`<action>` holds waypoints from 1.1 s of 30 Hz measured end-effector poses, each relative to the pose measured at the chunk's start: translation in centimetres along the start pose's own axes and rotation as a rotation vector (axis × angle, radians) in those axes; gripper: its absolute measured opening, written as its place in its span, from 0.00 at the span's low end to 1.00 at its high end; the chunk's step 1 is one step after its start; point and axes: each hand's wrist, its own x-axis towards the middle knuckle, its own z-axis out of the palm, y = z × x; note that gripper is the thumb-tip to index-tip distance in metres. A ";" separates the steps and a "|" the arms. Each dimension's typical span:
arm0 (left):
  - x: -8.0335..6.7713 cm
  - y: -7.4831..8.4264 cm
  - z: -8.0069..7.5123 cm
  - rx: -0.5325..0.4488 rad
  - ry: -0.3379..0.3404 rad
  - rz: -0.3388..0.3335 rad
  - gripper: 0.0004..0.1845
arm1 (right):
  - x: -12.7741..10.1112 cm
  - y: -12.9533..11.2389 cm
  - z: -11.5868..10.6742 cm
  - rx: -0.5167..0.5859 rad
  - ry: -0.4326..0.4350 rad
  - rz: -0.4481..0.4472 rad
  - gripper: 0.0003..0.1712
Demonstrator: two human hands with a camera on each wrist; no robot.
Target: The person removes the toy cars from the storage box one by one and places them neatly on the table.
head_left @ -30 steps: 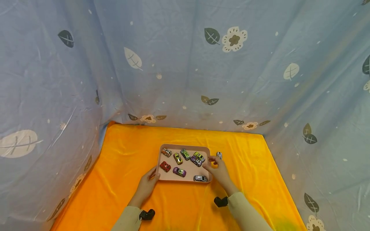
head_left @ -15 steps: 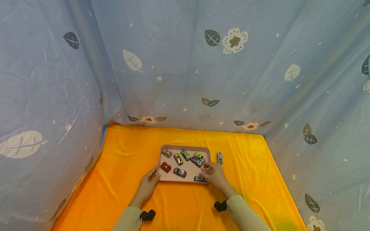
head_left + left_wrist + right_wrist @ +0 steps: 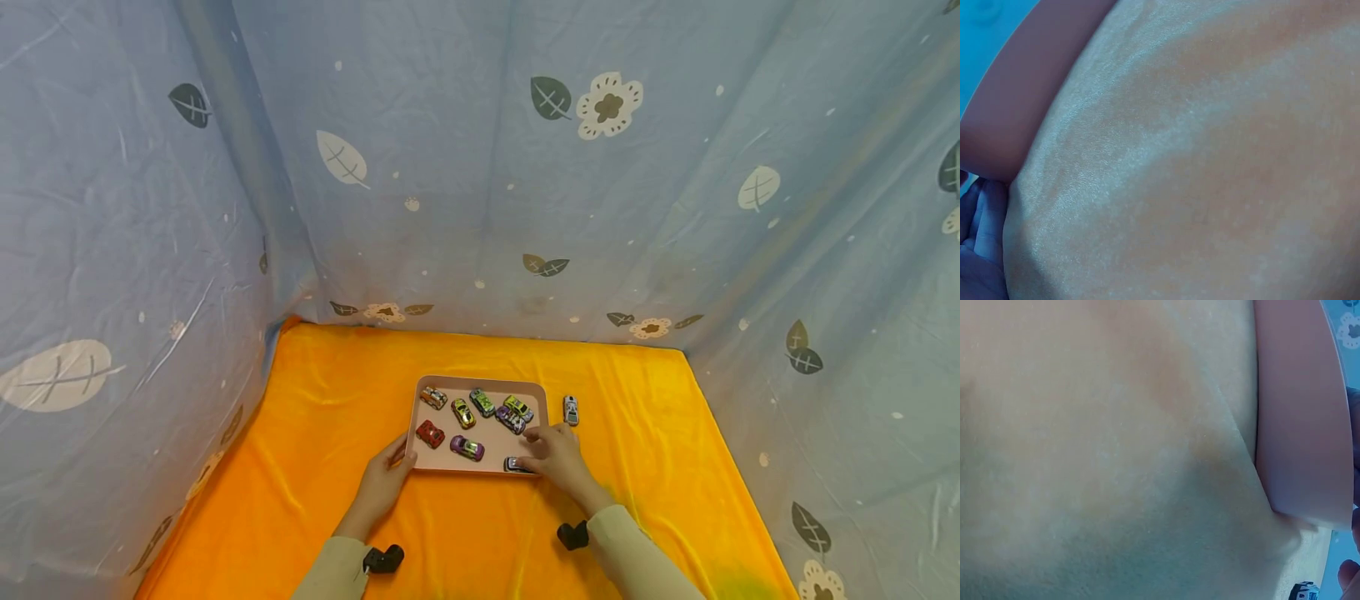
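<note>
Left hand (image 3: 384,483) rests against the near-left corner of the pink tray (image 3: 424,461), fingers fairly straight along the rim, thumb at the edge; it reads as steadying, not gripping. Right hand (image 3: 553,457) sits over the tray's near-right corner, fingers curled down onto the silver toy car (image 3: 514,464); most of the car is hidden under the fingers, so whether it is truly pinched or only touched cannot be told for sure. The silver toy car lies inside the tray against the near rim, long axis roughly parallel to that rim, left-right across the surface; which end is the nose is too small to tell. Both wrist views show only blurred orange cloth (image 3: 1197,162) and tray wall, no help. Risks, as a judgement: the cloth over the surface is slick and rumpled, so any sideways pull on the car could drag the tray if the left hand's contact is light. The car has wheels, so a loose hold may let it roll along the near rim or tip over it onto the cloth. The purple toy car (image 3: 467,448) and the dark purple toy car (image 3: 510,419) sit near the right hand's knuckles; a careless lift could knock them. The white toy car (image 3: 570,410) stands outside the tray, just beside its right edge, nose-to-tail toward the far edge, and could roll if bumped.
</note>
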 end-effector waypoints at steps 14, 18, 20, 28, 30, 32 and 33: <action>-0.1 -0.1 0.1 0.009 0.008 0.003 0.27 | -0.1 0.1 -0.4 -0.121 -0.072 -0.060 0.24; -0.1 -0.2 0.1 0.011 0.006 0.004 0.27 | 0.0 0.0 -0.4 -0.169 -0.076 -0.109 0.22; -0.1 -0.1 0.1 0.009 0.005 0.005 0.27 | 0.1 -0.1 -0.3 -0.185 -0.067 -0.122 0.19; 0.0 -0.1 0.1 0.017 0.001 0.003 0.27 | 0.1 -0.6 0.1 -0.193 -0.026 -0.083 0.11; 0.0 -0.1 0.1 0.015 0.001 0.003 0.27 | 0.0 -0.6 0.1 -0.193 -0.038 -0.075 0.13; 0.0 -0.1 0.1 0.011 0.003 0.003 0.27 | 0.0 -0.7 0.0 -0.199 -0.052 -0.085 0.14; 0.0 -0.2 0.1 0.011 0.003 0.003 0.27 | 0.0 -0.7 0.0 -0.204 -0.058 -0.088 0.14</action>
